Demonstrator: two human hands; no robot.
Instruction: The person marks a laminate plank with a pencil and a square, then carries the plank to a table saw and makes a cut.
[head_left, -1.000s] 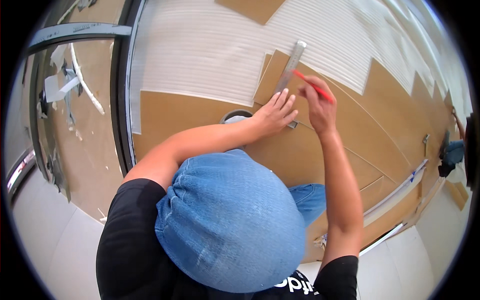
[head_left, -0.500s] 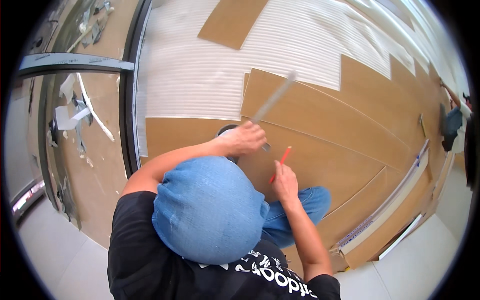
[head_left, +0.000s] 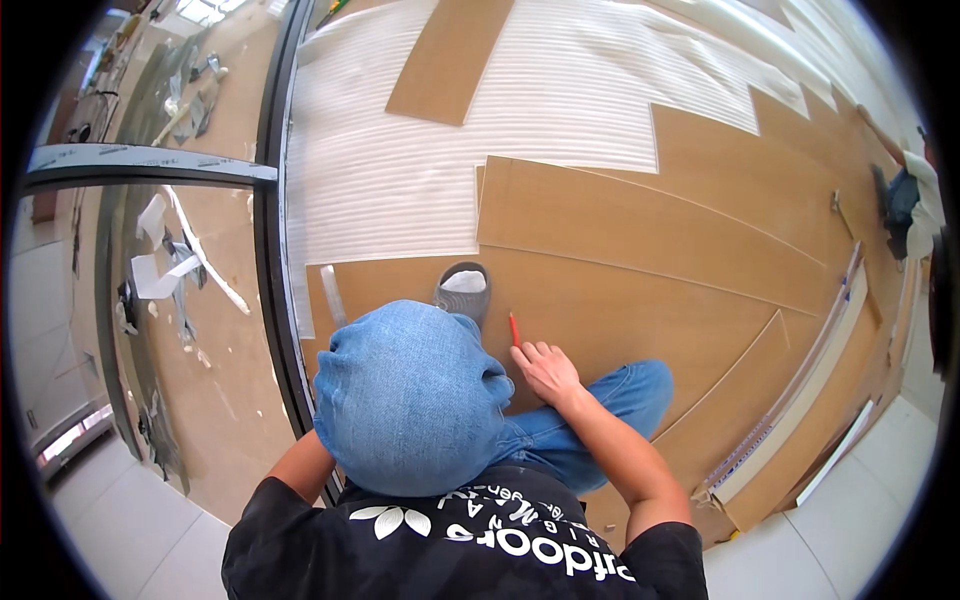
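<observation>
My right hand (head_left: 548, 372) is low over the wood-look floor planks (head_left: 580, 310), its fingers on a red pencil (head_left: 514, 328) whose tip points away from me. My left forearm (head_left: 306, 468) passes behind my raised denim knee (head_left: 410, 390), which hides the left hand. Beyond that knee, the end of a metal straightedge (head_left: 332, 293) lies over the plank near the window frame; its other end is hidden. Right of it is my foot in a grey slipper (head_left: 465, 288).
A loose plank (head_left: 640, 235) overlaps the laid ones, and another plank (head_left: 450, 65) lies on white foam underlay (head_left: 390, 180). A dark frame (head_left: 272, 220) borders the left. At right are a hammer (head_left: 839, 212), a long carton (head_left: 790, 430) and another person (head_left: 905, 195).
The straightedge has gone from above the planks to the left, beside the frame. My left hand has dropped behind the knee. My right hand has moved slightly left and lower with the pencil.
</observation>
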